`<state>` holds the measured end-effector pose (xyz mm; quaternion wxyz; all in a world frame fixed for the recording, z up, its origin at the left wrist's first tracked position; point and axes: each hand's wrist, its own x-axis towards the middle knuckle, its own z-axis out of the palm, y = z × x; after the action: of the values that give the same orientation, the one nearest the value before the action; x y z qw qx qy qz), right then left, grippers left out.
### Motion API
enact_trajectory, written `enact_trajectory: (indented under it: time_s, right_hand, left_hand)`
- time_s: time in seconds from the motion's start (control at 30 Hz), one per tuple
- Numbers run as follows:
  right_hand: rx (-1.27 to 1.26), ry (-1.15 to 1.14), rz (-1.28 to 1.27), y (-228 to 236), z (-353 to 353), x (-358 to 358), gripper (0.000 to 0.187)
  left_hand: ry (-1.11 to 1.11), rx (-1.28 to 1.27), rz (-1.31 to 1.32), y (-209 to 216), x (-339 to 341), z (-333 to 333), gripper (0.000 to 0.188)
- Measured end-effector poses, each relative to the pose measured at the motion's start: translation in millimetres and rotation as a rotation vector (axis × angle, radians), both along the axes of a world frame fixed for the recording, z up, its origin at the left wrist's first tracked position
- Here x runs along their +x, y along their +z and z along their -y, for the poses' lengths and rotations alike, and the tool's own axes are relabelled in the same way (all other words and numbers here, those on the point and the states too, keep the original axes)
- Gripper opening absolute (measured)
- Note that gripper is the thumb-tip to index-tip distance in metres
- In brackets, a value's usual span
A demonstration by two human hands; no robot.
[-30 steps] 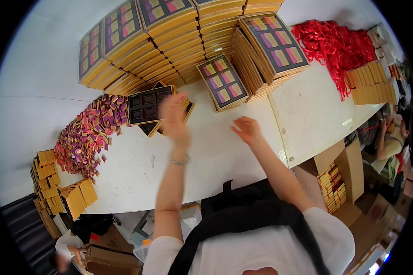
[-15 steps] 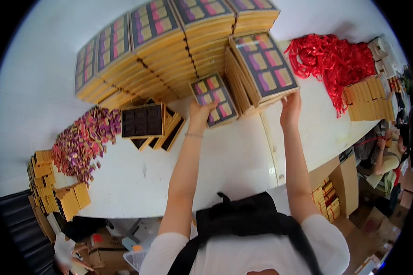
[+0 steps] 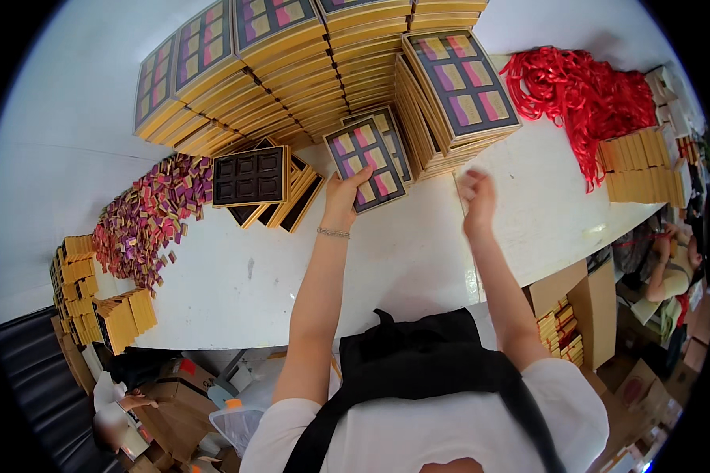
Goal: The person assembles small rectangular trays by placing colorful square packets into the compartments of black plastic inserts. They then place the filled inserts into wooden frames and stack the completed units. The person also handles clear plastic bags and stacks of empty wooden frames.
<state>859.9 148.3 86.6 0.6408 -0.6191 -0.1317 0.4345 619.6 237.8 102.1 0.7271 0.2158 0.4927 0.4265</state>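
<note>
My left hand point(image 3: 344, 199) grips the near left side of a flat gold-edged box point(image 3: 368, 163), its thumb on the top face. Purple, pink and gold pieces show in the box's dark compartments. Another such box point(image 3: 392, 130) lies partly hidden behind it. To the right, a stack of the same boxes point(image 3: 467, 83) leans slightly. My right hand point(image 3: 479, 203) is in the air just in front of that stack, apart from it; motion blurs its fingers. Left of my left hand, a dark tray with six hollows point(image 3: 249, 178) lies on a few more trays point(image 3: 298, 203).
A long wall of stacked boxes point(image 3: 292, 87) stands along the back. Small purple and red wrapped pieces point(image 3: 154, 217) are heaped at the left. Red ribbons point(image 3: 584, 98) lie at the right beside yellow stacks point(image 3: 640, 167). An open carton point(image 3: 592, 307) stands below the white table point(image 3: 237, 303).
My right hand has left the right-hand stack and moved down toward me. My left hand still holds its box, now in front of another box that shows behind it.
</note>
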Motion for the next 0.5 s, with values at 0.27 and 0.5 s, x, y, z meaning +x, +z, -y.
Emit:
enact_trajectory:
  time_s: [0.27, 0.5]
  right_hand:
    - [-0.185, 0.566, -0.199, -29, -32, -106, 0.066]
    - [-0.226, 0.423, -0.078, 20, -22, -111, 0.080]
  left_hand:
    - [-0.181, 0.038, -0.070, 12, 6, -41, 0.048]
    - [-0.147, 0.045, -0.003, 1, 3, -41, 0.046]
